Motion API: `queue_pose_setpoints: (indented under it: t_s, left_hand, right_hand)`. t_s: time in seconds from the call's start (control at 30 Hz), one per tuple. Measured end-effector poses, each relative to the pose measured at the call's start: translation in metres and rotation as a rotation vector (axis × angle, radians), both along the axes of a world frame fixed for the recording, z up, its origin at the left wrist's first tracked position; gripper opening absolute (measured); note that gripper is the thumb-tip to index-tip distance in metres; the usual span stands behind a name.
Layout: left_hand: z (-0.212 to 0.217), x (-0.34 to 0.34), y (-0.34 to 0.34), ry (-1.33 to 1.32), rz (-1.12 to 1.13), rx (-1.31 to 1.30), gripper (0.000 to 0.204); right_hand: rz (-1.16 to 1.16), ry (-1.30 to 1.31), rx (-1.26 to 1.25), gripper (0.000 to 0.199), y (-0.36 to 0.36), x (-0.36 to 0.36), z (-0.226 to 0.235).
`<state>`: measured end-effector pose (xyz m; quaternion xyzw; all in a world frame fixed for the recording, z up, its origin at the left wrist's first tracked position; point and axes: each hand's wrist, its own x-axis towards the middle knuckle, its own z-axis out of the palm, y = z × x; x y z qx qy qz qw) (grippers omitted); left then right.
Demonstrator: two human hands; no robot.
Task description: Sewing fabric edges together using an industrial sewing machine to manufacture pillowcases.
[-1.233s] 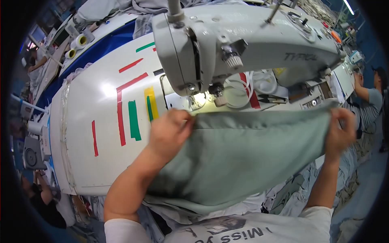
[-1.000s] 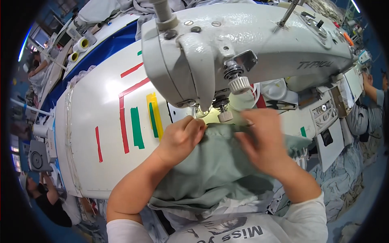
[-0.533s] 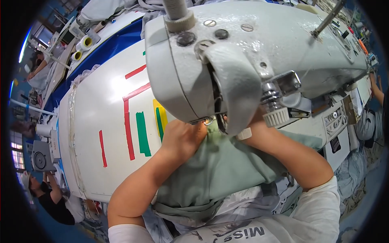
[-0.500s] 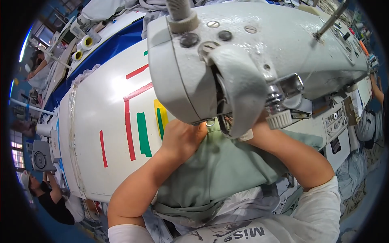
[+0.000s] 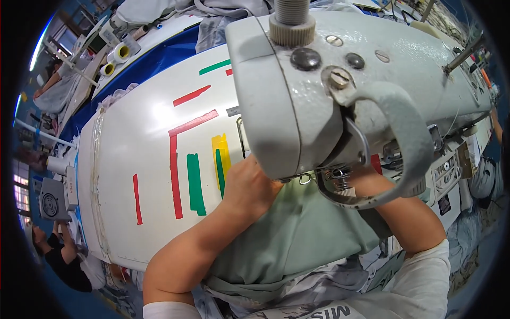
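Observation:
A pale green cloth piece (image 5: 297, 234) drapes from under the head of a white sewing machine (image 5: 265, 95) down toward my lap. My left hand (image 5: 248, 186) is curled at the cloth's upper left edge, close to the needle area, with its fingertips partly hidden by the machine head. On the other side of the needle area, my right hand (image 5: 369, 182) rests at the cloth behind the curved white take-up guard (image 5: 409, 127). Its fingers are mostly hidden there. The machine head covers the stitching point.
Red tape (image 5: 174, 175), green tape (image 5: 195, 183) and yellow tape (image 5: 226, 154) mark the white tabletop (image 5: 127, 143). Thread cones (image 5: 121, 52) stand at the far left. A person in black (image 5: 66, 260) works beside a grey fan-like box (image 5: 52, 202). Heaped fabric (image 5: 459, 250) lies at right.
The view has shifted, so the machine head sits farther right and looks larger. My hands stay near the needle area, and the cloth hangs slightly differently at the right.

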<state>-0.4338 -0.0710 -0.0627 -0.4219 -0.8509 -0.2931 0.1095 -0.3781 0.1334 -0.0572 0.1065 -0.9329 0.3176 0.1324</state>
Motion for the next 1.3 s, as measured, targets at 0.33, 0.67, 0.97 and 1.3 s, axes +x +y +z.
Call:
queue_pose_setpoints:
  t_s: [0.33,0.67,0.97,1.3]
  left_hand:
    - [-0.006,-0.015,0.0,-0.026,-0.001,-0.069,0.023]
    - [-0.009,-0.018,-0.006,0.2,-0.047,-0.002,0.024]
    - [0.011,0.021,-0.022,0.021,-0.146,-0.226,0.035]
    - [0.007,0.013,-0.024,-0.111,-0.142,-0.225,0.031]
  right_hand:
    - [0.14,0.004,-0.158,0.036,0.007,-0.019,-0.003]
    - [-0.035,-0.286,0.199,0.057,0.01,-0.024,-0.012]
    - [-0.039,0.246,-0.144,0.013,0.012,-0.036,-0.058]
    - [-0.113,0.278,-0.047,0.028,0.0,0.005,-0.008]
